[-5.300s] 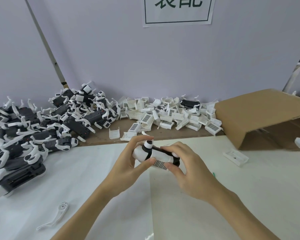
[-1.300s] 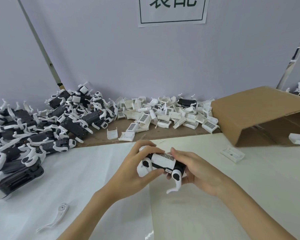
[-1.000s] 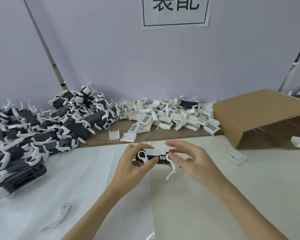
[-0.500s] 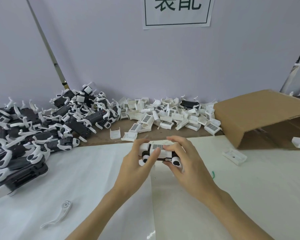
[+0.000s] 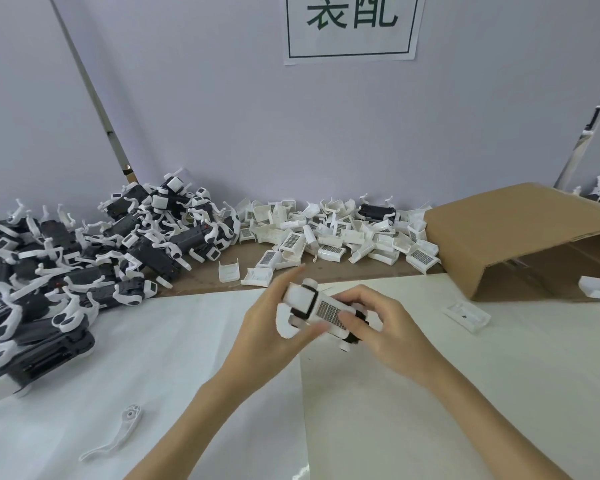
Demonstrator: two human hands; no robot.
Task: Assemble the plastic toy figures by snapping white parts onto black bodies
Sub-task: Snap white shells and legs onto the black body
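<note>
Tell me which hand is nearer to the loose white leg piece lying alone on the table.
Left. The left hand is up and right of the loose white leg piece, holding the toy figure; the right hand is farther right.

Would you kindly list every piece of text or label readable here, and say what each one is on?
"装配": paper sign on the wall, top cut off by the frame.
Barcode-like label on the toy figure held in both hands: too blurred to read.
Similar labels on the loose white parts: too small to read.
</note>
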